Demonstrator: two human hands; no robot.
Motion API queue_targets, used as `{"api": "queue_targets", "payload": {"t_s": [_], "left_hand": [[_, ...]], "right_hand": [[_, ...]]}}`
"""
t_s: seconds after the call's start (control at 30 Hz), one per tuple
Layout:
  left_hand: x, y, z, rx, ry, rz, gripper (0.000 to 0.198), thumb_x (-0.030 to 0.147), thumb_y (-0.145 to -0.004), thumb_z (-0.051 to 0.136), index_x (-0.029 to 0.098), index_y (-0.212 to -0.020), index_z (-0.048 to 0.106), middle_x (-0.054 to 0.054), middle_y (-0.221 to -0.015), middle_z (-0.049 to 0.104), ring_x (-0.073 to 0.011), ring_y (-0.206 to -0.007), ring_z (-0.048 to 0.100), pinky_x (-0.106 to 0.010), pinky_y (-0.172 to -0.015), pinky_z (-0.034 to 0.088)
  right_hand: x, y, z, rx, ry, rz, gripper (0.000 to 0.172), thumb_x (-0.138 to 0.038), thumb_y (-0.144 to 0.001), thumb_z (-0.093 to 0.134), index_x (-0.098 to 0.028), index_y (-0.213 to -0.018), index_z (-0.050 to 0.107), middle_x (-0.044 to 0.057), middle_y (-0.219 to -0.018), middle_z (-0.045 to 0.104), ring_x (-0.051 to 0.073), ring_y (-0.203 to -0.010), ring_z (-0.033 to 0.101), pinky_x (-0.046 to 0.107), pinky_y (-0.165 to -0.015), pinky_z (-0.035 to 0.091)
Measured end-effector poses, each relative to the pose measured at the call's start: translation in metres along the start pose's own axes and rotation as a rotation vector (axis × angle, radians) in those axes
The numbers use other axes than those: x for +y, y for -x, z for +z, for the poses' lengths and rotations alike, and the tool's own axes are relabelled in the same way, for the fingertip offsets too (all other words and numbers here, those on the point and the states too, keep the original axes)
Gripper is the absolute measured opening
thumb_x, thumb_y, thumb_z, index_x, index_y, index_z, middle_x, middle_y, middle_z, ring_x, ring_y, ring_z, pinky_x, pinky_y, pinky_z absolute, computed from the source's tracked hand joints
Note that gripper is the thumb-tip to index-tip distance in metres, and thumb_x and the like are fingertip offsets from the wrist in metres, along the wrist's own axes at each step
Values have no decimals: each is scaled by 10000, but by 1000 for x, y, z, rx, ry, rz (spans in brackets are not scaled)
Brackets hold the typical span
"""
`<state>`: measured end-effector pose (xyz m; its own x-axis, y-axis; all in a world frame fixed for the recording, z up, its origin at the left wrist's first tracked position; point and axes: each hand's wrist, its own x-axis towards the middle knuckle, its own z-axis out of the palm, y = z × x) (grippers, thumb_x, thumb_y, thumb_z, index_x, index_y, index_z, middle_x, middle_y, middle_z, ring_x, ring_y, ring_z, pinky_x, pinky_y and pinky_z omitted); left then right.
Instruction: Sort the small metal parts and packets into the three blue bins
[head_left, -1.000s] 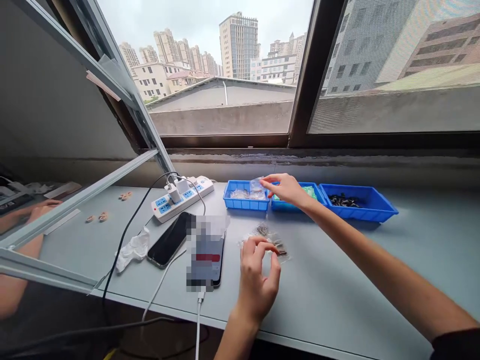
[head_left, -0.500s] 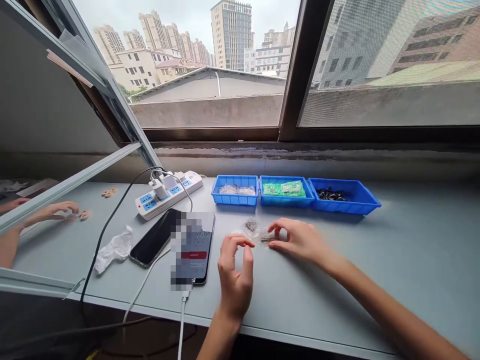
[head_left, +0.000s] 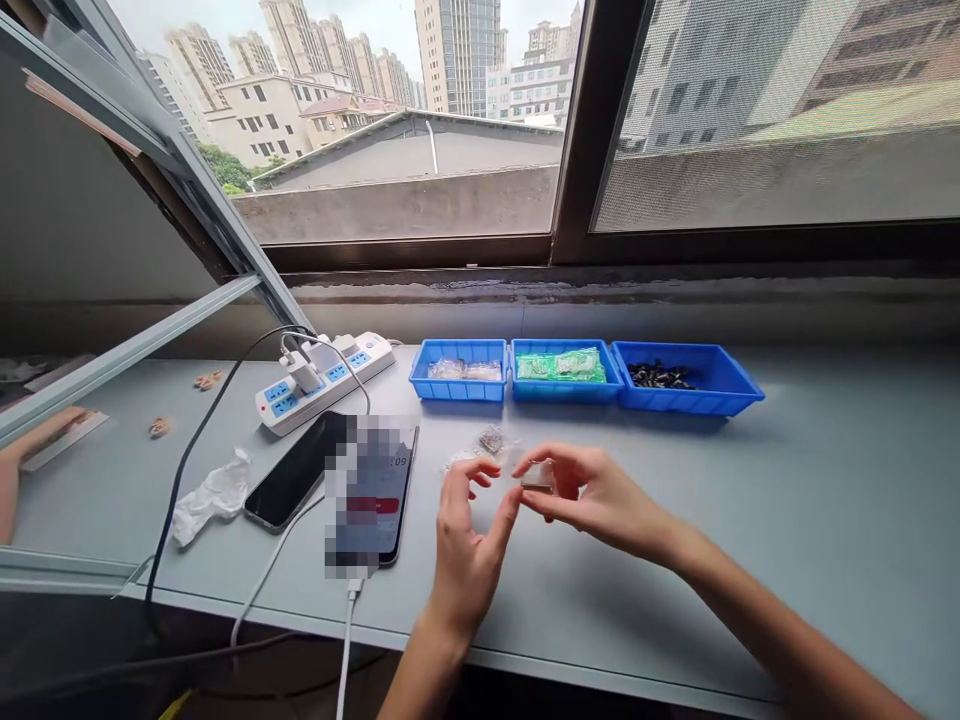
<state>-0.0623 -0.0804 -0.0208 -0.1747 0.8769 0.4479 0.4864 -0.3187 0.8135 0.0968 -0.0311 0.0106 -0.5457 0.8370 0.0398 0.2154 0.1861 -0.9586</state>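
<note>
My right hand point(head_left: 581, 490) pinches a small clear plastic bag point(head_left: 537, 478) with something slim and metallic-looking in it; the fingers hide part of it. Close by on the left is my left hand point(head_left: 472, 525), its fingers curved and apart with nothing visible between them. Its thumb reaches right up to the right hand's fingertips; whether it touches the bag I cannot tell. Just beyond both hands, another small clear bag point(head_left: 491, 440) with dark bits inside lies on the grey table point(head_left: 675, 500).
Three blue bins stand behind: one with clear packets point(head_left: 457, 390), one with green packets point(head_left: 566, 396), one with black parts point(head_left: 724, 400). To the left are two phones point(head_left: 300, 475), cables, a power strip point(head_left: 322, 385) and crumpled tissue point(head_left: 214, 495). Another person's hand point(head_left: 37, 440) shows far left.
My right hand has brought the small bag up off the table and nearer to my left hand. The other person's hand has drawn back from the small tan pieces. The view has tilted slightly.
</note>
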Motion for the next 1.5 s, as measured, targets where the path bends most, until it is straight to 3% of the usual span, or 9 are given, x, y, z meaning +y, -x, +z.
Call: {"api": "queue_targets", "payload": {"t_s": [0.13,0.33,0.47,0.8,1.03,1.27,1.5], "left_hand": [[-1,-1,0,49,7,56,117,292,-876,591,229,-972,569,-12,-877,637,-141,-756,594,-263,-665,463],[1,-4,-1,98,-10,160,38,233,-876,609,221,-868,575,11,-795,604,-125,-751,579,-228,-639,456],[2,-3,-2,139,-16,197,52,198,-855,627,223,-864,582,-3,-839,590,-134,-802,588,-223,-648,474],[0,-1,-2,161,-42,213,67,179,-828,664,223,-795,625,-30,-909,533,-160,-918,585,-267,-760,525],[1,-1,-1,193,-37,200,52,191,-822,675,228,-819,639,-38,-937,543,-162,-936,580,-248,-716,520],[1,-1,-1,192,-33,173,29,245,-824,679,235,-837,655,-46,-947,559,-174,-938,582,-254,-691,512],[1,-1,-1,193,-20,167,36,270,-830,672,234,-831,668,-52,-940,556,-182,-937,584,-267,-696,516]], "right_hand": [[0,1,0,-20,25,-60,200,-340,-830,628,-206,-969,679,-32,-634,555,78,-478,419,207,-440,345],[-2,1,-1,-31,38,-104,142,-287,-860,552,-191,-938,621,-16,-668,611,82,-478,530,196,-431,397],[0,2,-2,74,130,-216,75,-189,-828,533,-204,-871,593,4,-765,660,84,-508,570,187,-429,425],[12,1,-3,365,538,-657,204,-156,-928,539,-186,-752,637,48,-869,715,79,-538,606,176,-455,465],[11,4,-6,464,698,-841,217,-124,-929,550,-177,-774,692,74,-891,728,80,-539,620,189,-474,474],[9,8,-6,506,696,-931,256,-68,-913,519,-203,-826,717,57,-842,739,87,-537,633,185,-469,489],[11,9,-6,503,708,-920,298,-83,-925,499,-251,-880,742,28,-828,747,93,-584,662,183,-484,493]]}}
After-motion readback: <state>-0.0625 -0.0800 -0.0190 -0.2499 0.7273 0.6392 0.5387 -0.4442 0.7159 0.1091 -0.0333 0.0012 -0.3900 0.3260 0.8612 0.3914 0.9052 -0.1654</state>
